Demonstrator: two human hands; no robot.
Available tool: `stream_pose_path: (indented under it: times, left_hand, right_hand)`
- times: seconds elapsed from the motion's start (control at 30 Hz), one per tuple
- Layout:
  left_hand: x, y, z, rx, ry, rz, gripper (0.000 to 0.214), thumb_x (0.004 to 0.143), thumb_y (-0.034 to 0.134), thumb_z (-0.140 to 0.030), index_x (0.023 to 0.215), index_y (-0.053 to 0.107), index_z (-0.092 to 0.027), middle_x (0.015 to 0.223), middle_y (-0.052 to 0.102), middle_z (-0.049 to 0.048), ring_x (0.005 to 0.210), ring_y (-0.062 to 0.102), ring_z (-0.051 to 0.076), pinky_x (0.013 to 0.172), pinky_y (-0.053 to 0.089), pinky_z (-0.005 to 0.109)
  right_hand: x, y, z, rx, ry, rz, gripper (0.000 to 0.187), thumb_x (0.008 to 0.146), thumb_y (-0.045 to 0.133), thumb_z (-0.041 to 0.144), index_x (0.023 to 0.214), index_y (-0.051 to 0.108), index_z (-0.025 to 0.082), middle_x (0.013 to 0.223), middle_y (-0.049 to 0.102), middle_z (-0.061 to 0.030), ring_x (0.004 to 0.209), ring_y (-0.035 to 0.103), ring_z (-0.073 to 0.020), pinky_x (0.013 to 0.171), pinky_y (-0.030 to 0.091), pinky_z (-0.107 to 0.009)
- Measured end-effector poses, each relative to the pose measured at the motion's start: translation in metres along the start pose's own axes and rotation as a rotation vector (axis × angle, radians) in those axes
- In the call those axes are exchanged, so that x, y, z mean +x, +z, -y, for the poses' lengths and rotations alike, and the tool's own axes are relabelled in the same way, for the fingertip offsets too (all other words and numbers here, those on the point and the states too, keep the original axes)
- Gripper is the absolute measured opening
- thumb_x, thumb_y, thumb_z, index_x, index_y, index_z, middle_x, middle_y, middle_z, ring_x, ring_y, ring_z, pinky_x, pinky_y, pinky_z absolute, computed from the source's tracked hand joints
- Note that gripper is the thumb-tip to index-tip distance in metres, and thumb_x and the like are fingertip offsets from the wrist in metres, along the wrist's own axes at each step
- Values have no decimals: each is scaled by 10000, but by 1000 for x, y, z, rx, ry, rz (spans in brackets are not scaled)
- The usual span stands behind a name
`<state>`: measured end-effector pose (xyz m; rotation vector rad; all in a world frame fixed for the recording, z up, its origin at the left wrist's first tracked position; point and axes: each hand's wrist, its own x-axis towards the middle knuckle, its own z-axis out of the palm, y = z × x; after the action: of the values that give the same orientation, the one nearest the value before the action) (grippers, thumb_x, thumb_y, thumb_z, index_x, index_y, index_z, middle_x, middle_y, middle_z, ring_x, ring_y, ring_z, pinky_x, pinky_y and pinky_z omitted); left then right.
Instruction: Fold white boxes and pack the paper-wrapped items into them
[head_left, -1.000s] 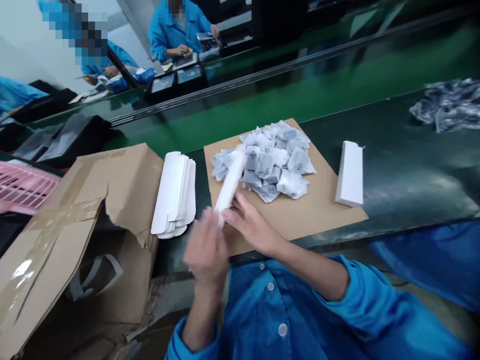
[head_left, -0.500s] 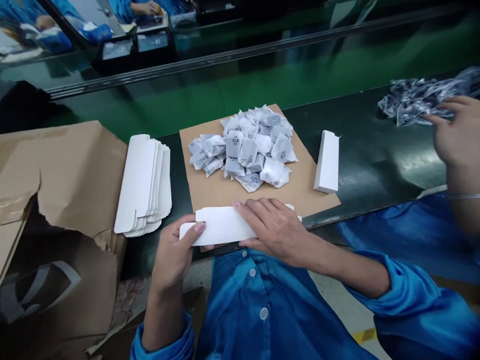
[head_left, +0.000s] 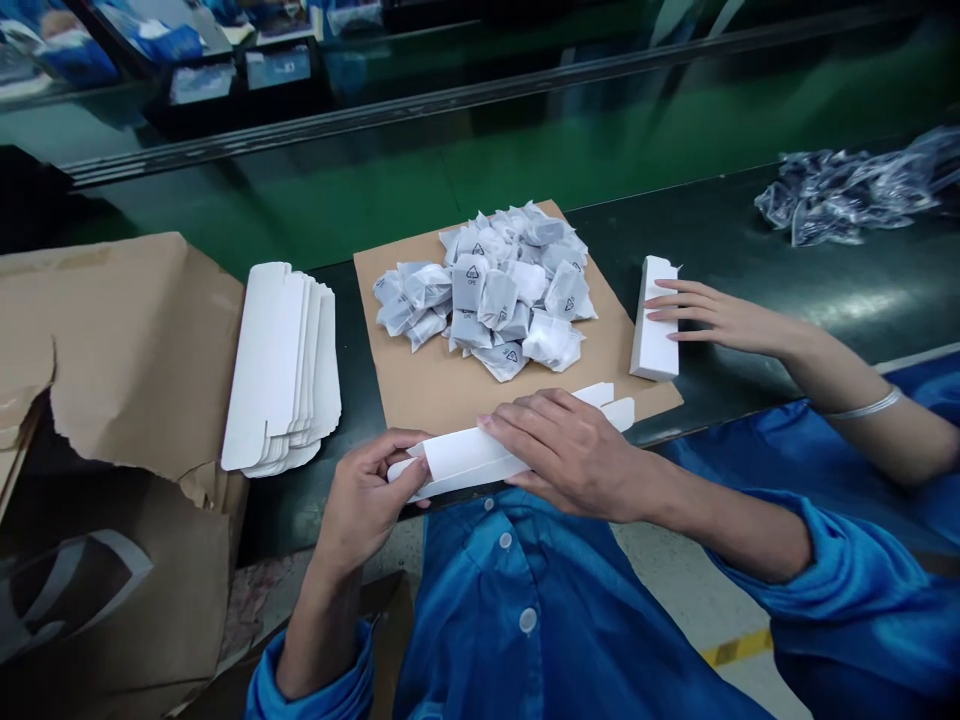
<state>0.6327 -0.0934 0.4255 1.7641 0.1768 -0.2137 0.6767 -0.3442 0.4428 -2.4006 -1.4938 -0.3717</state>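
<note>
A long white carton is between my two hands, partly squared up, with flaps sticking out at both ends. My left hand pinches its left end, thumb on top near the end flap. Across its right half lies my right hand, fingers closed over the top and thumb on the near side. Just beyond the carton, small items in printed translucent bags are heaped on a brown cardboard sheet. To the left, flat white cartons lie in an overlapping stack.
A co-worker's hand rests on a formed white box at the sheet's right edge. Clear plastic bags lie at the far right of the dark bench. A torn cardboard box stands at the left. A green barrier runs behind.
The carton in my hands has opened from flat into a tube shape and tilted up at its right end. The co-worker's hand has moved from the plastic bags to the formed box.
</note>
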Motion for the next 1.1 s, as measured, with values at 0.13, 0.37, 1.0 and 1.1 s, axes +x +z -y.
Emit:
stream_pose_path:
  times: [0.13, 0.37, 1.0, 1.1]
  left_hand:
    - [6, 1, -1, 97, 32, -134, 114, 711, 677, -204, 791, 757, -193, 679, 710, -4, 544, 641, 132, 421, 513, 199]
    - [-9, -3, -7, -133, 325, -370, 331, 865, 648, -368, 1178, 640, -263, 811, 750, 4, 572, 683, 161, 532, 579, 289]
    - [-4, 34, 7, 322, 562, -355, 425, 784, 688, -381, 1141, 531, -212, 1046, 629, 44, 894, 659, 198, 750, 535, 307]
    - [-5, 35, 6, 379, 495, -266, 372, 770, 678, -374, 1074, 536, -214, 963, 619, 31, 760, 640, 183, 641, 510, 298]
  right_hand:
    - [3, 1, 7, -123, 4, -26, 347, 960, 454, 151, 1277, 545, 44, 1159, 690, -185, 1021, 647, -269, 876, 514, -430]
    - [6, 4, -2, -189, 250, -218, 351, 948, 535, 262, 1242, 557, 71, 1122, 708, -190, 1003, 677, -288, 814, 565, -413]
    - [55, 8, -7, 973, 363, -233, 190, 935, 618, 306, 1022, 715, 168, 906, 680, -36, 828, 626, -131, 748, 514, -279]
    - [62, 10, -19, 1264, 610, -284, 297, 940, 583, 433, 899, 683, 156, 738, 629, 6, 640, 578, -98, 581, 474, -231]
